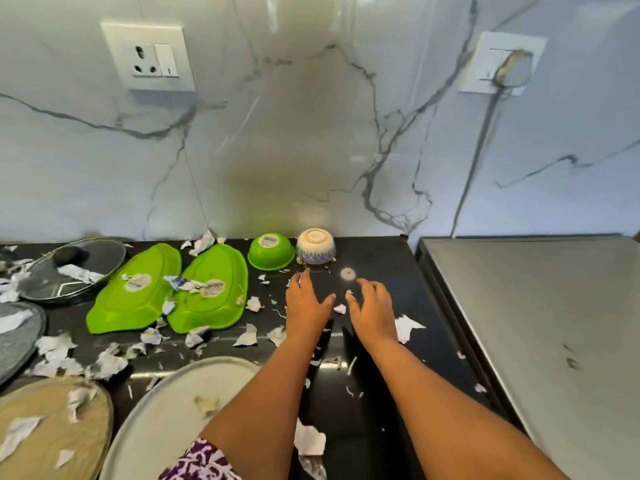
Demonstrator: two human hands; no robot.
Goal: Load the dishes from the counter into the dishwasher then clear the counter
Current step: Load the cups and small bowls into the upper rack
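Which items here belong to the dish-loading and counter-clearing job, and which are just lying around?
Job: green plates, green bowl, patterned bowl, glass lid, grey plate, tan plate, paper scraps.
Lying about: socket, plug, steel top.

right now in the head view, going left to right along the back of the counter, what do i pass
glass lid → left green plate → right green plate → upside-down green bowl → upside-down blue-and-white bowl → steel top
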